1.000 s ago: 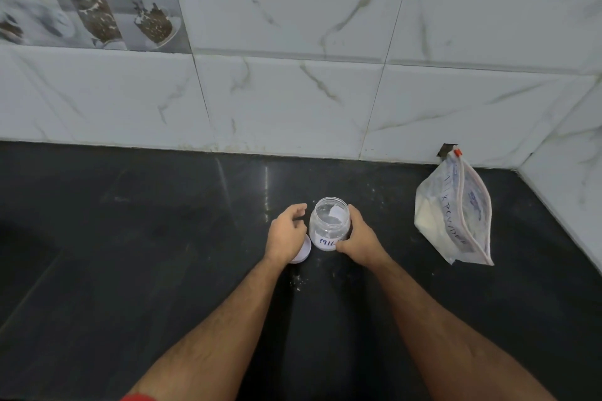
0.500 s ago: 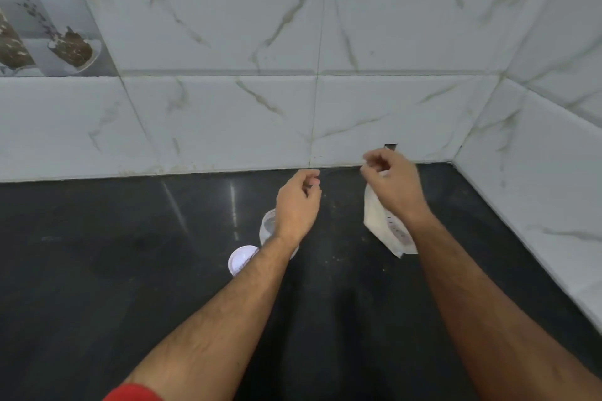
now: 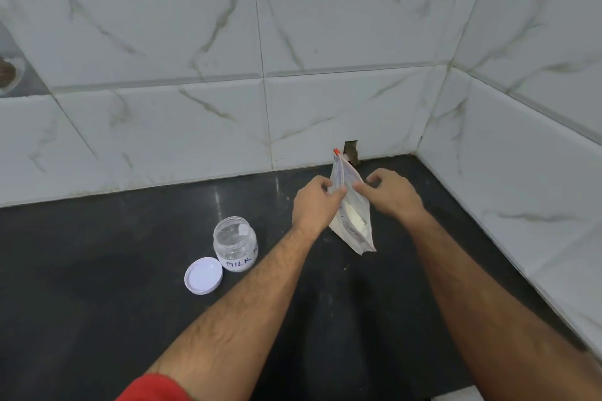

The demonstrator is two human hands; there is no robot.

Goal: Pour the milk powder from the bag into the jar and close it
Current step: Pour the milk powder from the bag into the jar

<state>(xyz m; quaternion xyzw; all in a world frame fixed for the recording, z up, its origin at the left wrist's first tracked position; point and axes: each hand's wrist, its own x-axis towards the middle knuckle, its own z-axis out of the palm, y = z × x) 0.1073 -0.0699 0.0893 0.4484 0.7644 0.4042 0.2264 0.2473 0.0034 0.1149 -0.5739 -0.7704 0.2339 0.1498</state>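
Counter carries everything; bag stands near the corner, left hand and right hand each pinching one side of its top, likely to pull it open; jar open left of it, ready to fill; lid just beside.

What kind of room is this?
Probably a kitchen: a dark stone counter against marble-look wall tiles, with a jar labelled MILK and a zip bag of white powder.
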